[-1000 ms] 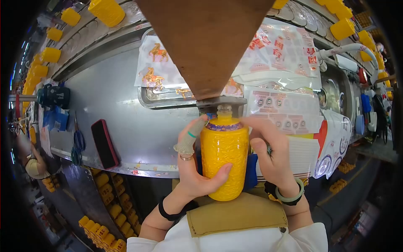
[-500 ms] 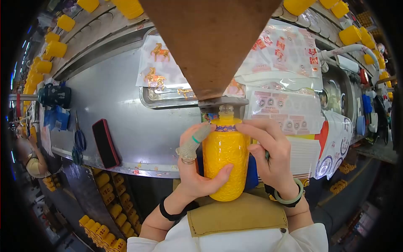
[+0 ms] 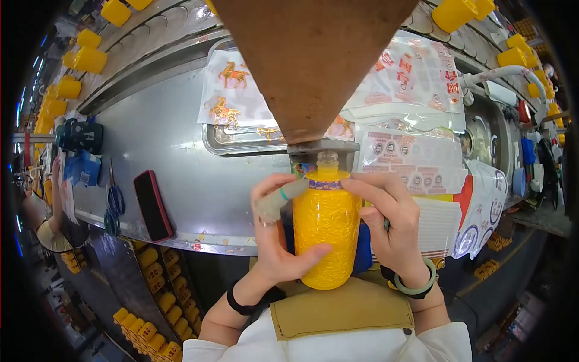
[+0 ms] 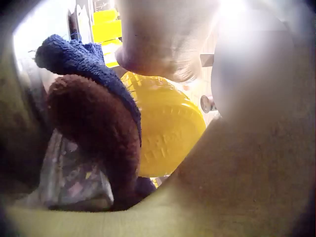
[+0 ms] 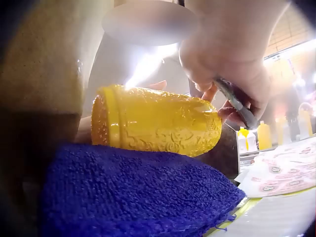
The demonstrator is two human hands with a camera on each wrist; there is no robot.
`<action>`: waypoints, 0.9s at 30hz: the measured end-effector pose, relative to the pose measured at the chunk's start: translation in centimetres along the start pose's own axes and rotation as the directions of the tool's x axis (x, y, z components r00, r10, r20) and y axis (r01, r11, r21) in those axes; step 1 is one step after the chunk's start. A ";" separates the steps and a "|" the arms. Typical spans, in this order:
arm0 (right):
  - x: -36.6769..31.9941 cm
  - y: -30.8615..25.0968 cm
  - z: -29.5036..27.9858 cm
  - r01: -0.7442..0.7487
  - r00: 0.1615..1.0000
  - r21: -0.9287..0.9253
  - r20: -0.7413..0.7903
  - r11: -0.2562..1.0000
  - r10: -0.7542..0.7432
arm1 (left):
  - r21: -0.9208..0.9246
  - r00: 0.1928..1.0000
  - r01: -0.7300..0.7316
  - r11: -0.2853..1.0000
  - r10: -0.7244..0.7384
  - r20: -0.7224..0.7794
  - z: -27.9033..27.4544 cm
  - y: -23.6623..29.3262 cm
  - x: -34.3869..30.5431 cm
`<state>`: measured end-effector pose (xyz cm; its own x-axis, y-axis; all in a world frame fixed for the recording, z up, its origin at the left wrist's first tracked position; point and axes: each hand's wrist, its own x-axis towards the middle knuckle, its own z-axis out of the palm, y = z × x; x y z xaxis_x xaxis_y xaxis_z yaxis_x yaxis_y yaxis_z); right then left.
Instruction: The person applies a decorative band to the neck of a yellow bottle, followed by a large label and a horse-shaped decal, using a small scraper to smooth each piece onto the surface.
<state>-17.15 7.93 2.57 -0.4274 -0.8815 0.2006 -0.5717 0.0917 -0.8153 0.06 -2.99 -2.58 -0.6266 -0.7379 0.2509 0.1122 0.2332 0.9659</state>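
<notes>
A glossy yellow embossed bottle [image 3: 326,235] with a clear neck leans from the lap toward the bench edge. Around its shoulder runs a purple patterned band [image 3: 325,184]. My left hand [image 3: 274,241] grips the bottle's left side, thumb across the front; its index finger, in a whitish cover with a green ring, touches the band. My right hand [image 3: 395,220] lays its index fingertip on the band's right end. Its other fingers curl around a small grey-green strip [image 5: 234,101], whose kind I cannot tell. In the left wrist view, the bottle's base [image 4: 168,138] shows beside the cloth.
A blue cloth [image 5: 133,192] lies beside the bottle. A brown tapered panel [image 3: 319,66] hangs over the bench. On the metal bench [image 3: 157,133] are a phone [image 3: 152,205], scissors [image 3: 113,202], horse decal sheets [image 3: 232,90] and printed sheets [image 3: 410,154]. Yellow bottles [image 3: 455,15] stand behind.
My right index finger has come forward onto the band, and the band now lies flatter around the shoulder. My left covered finger has moved in to the band. Yellow bottles behind have shifted along.
</notes>
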 end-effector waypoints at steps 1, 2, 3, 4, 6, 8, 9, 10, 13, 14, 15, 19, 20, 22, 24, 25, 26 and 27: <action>0.0 0.0 0.0 0.001 1.000 -0.004 0.003 1.000 -0.001 | -0.045 1.000 0.008 0.999 -0.008 -0.004 -0.3 -0.2 0.3; 0.0 0.0 0.0 0.002 1.000 -0.009 0.005 1.000 -0.002 | -0.043 1.000 0.008 0.999 -0.008 -0.003 -0.8 -0.7 0.7; -0.1 0.0 0.0 0.002 1.000 -0.008 0.004 1.000 -0.002 | -0.136 0.989 0.137 0.981 -0.127 0.082 -1.4 -1.4 1.0; -0.1 0.0 0.0 0.003 1.000 -0.006 0.000 1.000 -0.003 | -0.215 0.956 0.269 0.939 -0.233 0.177 -1.7 -1.7 1.5; 0.0 0.1 0.1 0.007 1.000 -0.003 -0.005 1.000 -0.007 | -0.219 0.952 0.284 0.933 -0.248 0.179 -1.1 -0.7 2.2; 0.0 0.3 0.1 0.032 0.999 -0.002 -0.009 0.999 -0.032 | -0.129 0.955 0.215 0.968 -0.181 0.235 -1.1 -0.3 2.9; -0.1 0.1 0.0 0.031 0.999 -0.002 -0.012 1.000 -0.031 | -0.128 0.955 0.214 0.968 -0.180 0.237 -1.2 0.0 3.1; -0.1 -0.2 -0.2 -0.066 0.998 0.045 -0.005 0.997 0.067 | -0.015 0.941 0.182 0.983 -0.169 0.293 -1.3 0.6 3.4; -0.9 0.0 -0.6 -0.153 0.988 0.086 -0.022 0.985 0.155 | -0.018 0.938 0.229 0.973 -0.216 0.272 -1.5 0.9 3.8; -1.4 0.4 -0.9 -0.147 0.987 0.078 -0.051 0.986 0.151 | -0.139 0.939 0.308 0.941 -0.277 0.205 -1.5 0.7 3.9; -2.2 0.7 -1.3 -0.146 0.987 0.077 -0.057 0.986 0.151 | -0.140 0.939 0.305 0.942 -0.273 0.210 -1.8 0.3 3.8; -5.2 0.7 -1.3 -0.068 0.982 0.033 0.179 0.997 0.061 | -0.257 0.939 0.301 0.918 -0.237 0.250 -2.0 -1.4 2.8; -6.0 0.5 -1.1 -0.002 0.965 0.037 0.262 0.999 -0.008 | -0.193 0.930 0.322 0.927 -0.271 0.251 -2.5 -0.9 2.5; -7.1 0.5 -0.5 -0.049 0.929 -0.049 0.365 0.998 0.063 | -0.107 0.917 0.297 0.949 -0.252 0.309 -2.9 -1.7 2.6; -8.6 2.3 2.5 0.085 0.978 -0.183 0.203 0.980 -0.047 | -0.107 0.943 0.269 0.957 -0.238 0.234 -3.9 -5.6 1.8; -8.6 2.0 2.8 -0.009 0.976 -0.098 0.214 0.995 0.030 | -0.226 0.948 0.234 0.946 -0.170 0.270 -4.4 -7.3 2.5; -8.6 1.3 2.8 -0.096 0.966 -0.087 0.233 0.992 0.114 | -0.063 0.965 0.207 0.976 -0.193 0.177 -3.6 -6.6 2.5; -8.9 1.3 3.4 0.060 0.989 -0.114 0.142 0.992 -0.043 | -0.211 0.968 0.245 0.946 -0.226 0.109 -4.2 -9.0 2.2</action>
<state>-11.71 14.35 -2.10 -0.2984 -0.9415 0.1565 -0.6725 0.0911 -0.7344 0.91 -9.39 -10.48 -0.7158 -0.6980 0.0177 0.1154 -0.0933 0.9889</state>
